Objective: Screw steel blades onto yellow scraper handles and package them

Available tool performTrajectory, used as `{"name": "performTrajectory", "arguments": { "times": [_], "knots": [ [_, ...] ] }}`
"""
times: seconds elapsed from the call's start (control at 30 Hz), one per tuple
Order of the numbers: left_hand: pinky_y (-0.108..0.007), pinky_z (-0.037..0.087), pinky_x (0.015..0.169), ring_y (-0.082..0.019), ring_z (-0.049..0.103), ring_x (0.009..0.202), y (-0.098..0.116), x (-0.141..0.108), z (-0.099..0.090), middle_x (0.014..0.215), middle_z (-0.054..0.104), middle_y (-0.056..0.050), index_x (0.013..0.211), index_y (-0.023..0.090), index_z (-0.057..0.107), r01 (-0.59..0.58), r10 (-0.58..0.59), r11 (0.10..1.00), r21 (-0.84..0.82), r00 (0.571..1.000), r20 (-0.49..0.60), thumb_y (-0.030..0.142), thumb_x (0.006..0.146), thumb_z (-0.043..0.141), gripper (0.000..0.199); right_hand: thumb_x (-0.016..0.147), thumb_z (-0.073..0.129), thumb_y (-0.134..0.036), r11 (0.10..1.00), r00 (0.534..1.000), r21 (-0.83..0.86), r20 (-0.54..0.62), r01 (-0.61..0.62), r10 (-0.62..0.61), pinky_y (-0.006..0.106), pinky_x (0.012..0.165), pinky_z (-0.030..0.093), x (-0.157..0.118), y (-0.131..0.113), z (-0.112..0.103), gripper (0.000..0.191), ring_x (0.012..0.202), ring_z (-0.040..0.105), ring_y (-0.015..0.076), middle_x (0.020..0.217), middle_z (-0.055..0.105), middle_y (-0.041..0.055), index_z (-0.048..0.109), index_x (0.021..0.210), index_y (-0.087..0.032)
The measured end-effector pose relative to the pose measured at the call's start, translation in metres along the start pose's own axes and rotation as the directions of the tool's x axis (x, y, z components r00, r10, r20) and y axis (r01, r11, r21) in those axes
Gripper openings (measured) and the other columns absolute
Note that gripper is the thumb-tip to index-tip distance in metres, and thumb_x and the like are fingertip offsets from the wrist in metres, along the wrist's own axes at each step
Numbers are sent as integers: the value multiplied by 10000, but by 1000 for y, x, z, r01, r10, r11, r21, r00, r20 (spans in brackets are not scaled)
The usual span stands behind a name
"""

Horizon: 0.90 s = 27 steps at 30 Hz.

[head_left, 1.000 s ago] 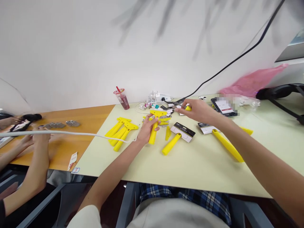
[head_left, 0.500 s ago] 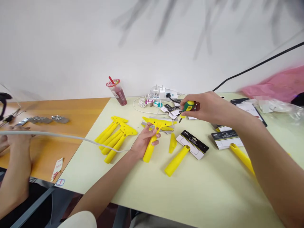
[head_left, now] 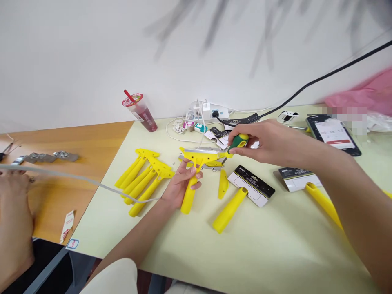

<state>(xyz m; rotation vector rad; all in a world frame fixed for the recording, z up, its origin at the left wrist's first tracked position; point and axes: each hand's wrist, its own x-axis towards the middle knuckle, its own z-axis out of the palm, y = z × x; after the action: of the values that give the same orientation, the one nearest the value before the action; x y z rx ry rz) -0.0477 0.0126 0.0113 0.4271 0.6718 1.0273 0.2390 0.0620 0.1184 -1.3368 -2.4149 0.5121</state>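
Note:
My left hand [head_left: 183, 183] is wrapped round the handle of a yellow scraper [head_left: 200, 158], whose wide head with a metal strip along its top edge faces away from me. In my right hand [head_left: 255, 141] is a screwdriver [head_left: 239, 142] with a green and yellow grip, its shaft pointing down, just right of the scraper's head. Behind that head lie more yellow parts and metal blades, partly covered. A loose yellow plate [head_left: 223, 184] rests to the right. Several yellow scraper handles [head_left: 150, 179] lie side by side left of my left hand.
A yellow handle with a black-and-white card [head_left: 251, 185] lies front right; another carded handle [head_left: 323, 202] is partly behind my right forearm. At the back stand a drink cup [head_left: 142, 114] and a power strip [head_left: 211, 112]. A phone [head_left: 337, 134] lies right. Another person's arm [head_left: 15, 224] is far left.
My right hand has brought the screwdriver slightly down and left, closer to the scraper's head. The scraper has tilted so its head shows more face-on. The view has shifted a little.

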Motion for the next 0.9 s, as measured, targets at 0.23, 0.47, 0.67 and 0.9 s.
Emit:
{"name": "performTrajectory", "arguments": {
  "times": [0.23,0.47,0.67,0.9],
  "knots": [
    [-148,364,487,-96,606,734,4,2,-1,976,609,16,1107,283,626,-26,27,1000,7,1000,-14,94,767,937,498,976,643,-535,999,995,15,91,-49,48,342,627,400,4,0,6,307,653,628,229,789,721,22,746,1123,-286],
    [-151,361,487,-89,613,728,4,1,-3,973,604,20,1104,278,618,-9,9,1000,1,1000,3,96,773,934,493,974,616,-552,998,990,25,126,-65,61,366,678,450,5,1,9,313,744,696,281,821,741,41,738,1110,-297],
    [-162,386,497,-95,632,749,5,3,-4,986,606,22,1104,271,605,-9,8,1000,-23,999,-33,111,743,959,530,992,637,-478,1000,999,-3,31,-30,30,395,724,493,-7,-4,-6,260,806,750,306,898,804,55,768,1143,-312],
    [-160,379,507,-104,649,787,5,6,-3,1027,616,10,1082,260,596,6,-9,999,-51,998,-57,112,722,975,543,1010,735,-482,999,980,-21,-196,37,-41,349,750,570,-23,-21,-14,271,918,804,242,1162,859,24,790,1208,-306]
  ]
}}
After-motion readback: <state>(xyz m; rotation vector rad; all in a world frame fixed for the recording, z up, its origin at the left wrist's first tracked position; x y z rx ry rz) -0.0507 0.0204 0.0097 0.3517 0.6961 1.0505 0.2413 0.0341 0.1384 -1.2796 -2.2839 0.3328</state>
